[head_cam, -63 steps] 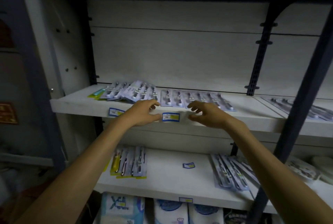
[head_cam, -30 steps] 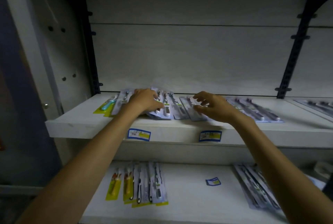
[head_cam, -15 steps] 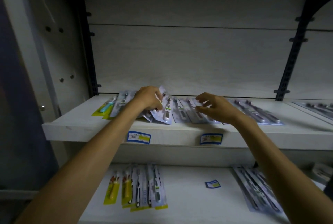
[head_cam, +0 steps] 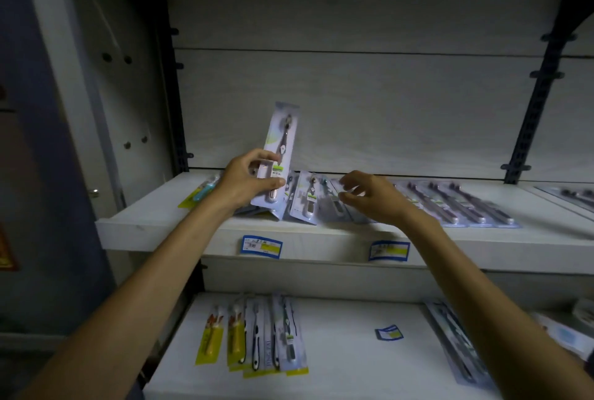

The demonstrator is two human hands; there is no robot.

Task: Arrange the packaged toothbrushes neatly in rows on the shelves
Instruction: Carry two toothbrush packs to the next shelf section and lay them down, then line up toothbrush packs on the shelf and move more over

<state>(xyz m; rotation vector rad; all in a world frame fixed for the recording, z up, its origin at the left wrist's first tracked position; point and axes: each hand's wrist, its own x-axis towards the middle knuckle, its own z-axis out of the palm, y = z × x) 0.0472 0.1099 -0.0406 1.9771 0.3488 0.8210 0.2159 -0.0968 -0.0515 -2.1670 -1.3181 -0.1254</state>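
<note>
Stood white and broad, upper shelf (head_cam: 167,223) under both hands, lower shelf (head_cam: 337,364) beneath. Lay flat just right of the right hand, a row of grey toothbrush packs (head_cam: 456,206). Gripped one toothbrush pack (head_cam: 280,145) near upright above the shelf, left hand (head_cam: 247,179), thumb and fingers pinching its lower half. Hovered loosely curled and empty over the blurred packs (head_cam: 308,200), right hand (head_cam: 373,198).

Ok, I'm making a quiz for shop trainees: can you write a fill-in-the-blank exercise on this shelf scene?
1. The pale blister-packed toothbrush lifted off the white upper shelf is gripped by the ____ hand.
2. That pack stands nearly ____.
3. The yellow-backed toothbrush packs lie on the ____ shelf.
4. The right hand, fingers loosely curled, holds ____.

Missing words: left; upright; lower; nothing
</note>
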